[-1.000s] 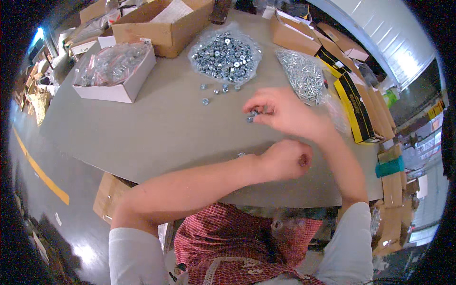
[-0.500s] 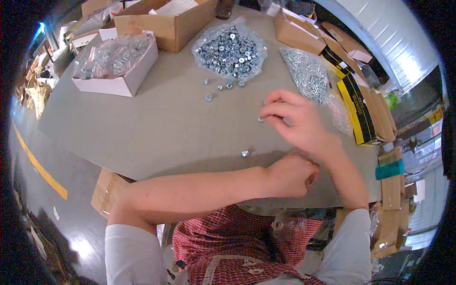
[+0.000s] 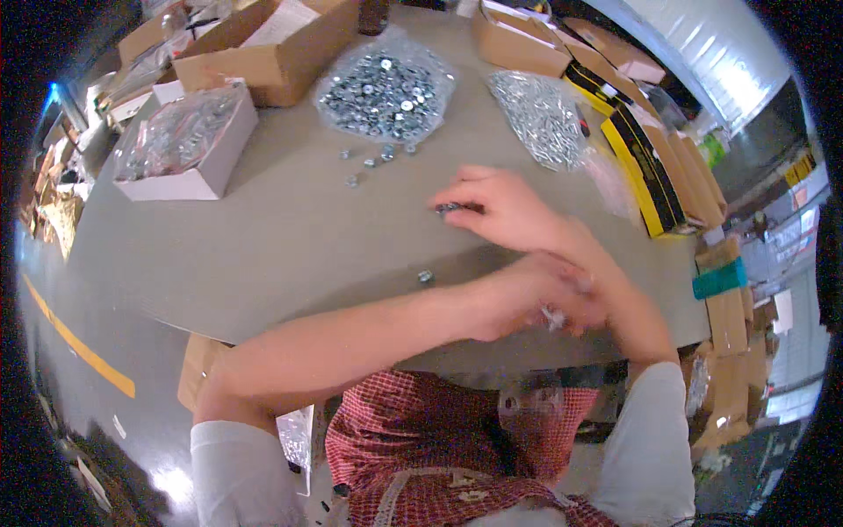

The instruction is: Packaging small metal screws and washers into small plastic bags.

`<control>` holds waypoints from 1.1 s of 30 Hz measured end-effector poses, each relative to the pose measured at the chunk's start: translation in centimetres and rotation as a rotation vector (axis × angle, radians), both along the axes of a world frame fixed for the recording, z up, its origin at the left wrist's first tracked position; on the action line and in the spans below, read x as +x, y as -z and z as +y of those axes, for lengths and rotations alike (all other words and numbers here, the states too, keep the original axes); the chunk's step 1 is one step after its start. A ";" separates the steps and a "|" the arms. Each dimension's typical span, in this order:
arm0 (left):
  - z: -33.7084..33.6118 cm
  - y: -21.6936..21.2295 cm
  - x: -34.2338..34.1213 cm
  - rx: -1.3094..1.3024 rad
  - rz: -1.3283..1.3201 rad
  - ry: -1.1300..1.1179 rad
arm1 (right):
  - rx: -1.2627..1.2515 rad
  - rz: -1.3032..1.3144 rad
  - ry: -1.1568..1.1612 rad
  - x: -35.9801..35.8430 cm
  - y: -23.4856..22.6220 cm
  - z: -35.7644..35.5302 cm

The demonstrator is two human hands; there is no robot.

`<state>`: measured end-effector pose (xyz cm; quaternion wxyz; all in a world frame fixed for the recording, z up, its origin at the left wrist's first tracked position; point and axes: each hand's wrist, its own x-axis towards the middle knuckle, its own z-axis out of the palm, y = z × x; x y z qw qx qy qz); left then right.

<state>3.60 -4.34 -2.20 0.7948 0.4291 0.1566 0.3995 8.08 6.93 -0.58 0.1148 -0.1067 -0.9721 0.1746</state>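
Note:
My left hand (image 3: 549,294) is blurred and curled near the table's front edge, beside my right wrist. A bright bit of something shows at its fingers, too smeared to name. Beyond it, my right hand (image 3: 496,206) is closed low over the table, its fingers bent around small dark metal pieces (image 3: 460,208) whose kind is unclear. One loose metal nut (image 3: 425,276) lies near my left forearm. Farther off, a clear bag of metal nuts (image 3: 382,97) lies open, with several loose nuts (image 3: 370,162) in front of it. A clear bag of screws (image 3: 537,114) lies to its right.
At the far left stands a white box (image 3: 230,145) filled with plastic bags, with a brown carton (image 3: 255,70) behind it. Yellow-and-black boxes (image 3: 639,176) and cartons (image 3: 522,48) line the right side. My forearms cross over the grey table (image 3: 219,263).
My right hand has moved left relative to the bags and its fingers have closed further. My left hand has turned from a fist, with a bright bit now visible. The view has shifted slightly.

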 end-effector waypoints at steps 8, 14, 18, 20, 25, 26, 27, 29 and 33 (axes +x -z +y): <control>1.3 0.2 -1.6 -0.420 -0.348 0.115 | -0.001 0.047 -0.014 1.6 1.1 2.9; 1.4 -0.2 -1.7 -0.462 -0.277 0.047 | -0.667 0.098 0.240 5.8 -0.3 3.2; 1.5 0.1 -1.8 -0.029 0.236 -0.210 | -0.731 0.265 0.355 8.1 -2.2 2.0; 1.5 -0.1 -1.7 0.019 0.326 -0.257 | -0.758 0.257 0.330 9.0 -4.3 1.3; 1.9 0.1 -2.4 0.128 0.441 -0.350 | -0.751 0.260 0.209 10.0 -6.4 0.1; 2.0 -0.4 -2.5 0.034 0.324 -0.347 | -0.720 0.274 0.193 10.1 -6.5 0.1; 2.1 -0.7 -2.5 -0.061 0.208 -0.344 | -0.689 0.288 0.178 10.2 -6.6 0.0; 2.5 -0.9 -3.0 -0.112 0.147 -0.250 | -0.718 0.324 0.203 10.3 -6.6 0.1; 2.6 -0.6 -3.3 -0.177 0.079 -0.171 | -0.793 0.364 0.261 10.3 -6.7 0.4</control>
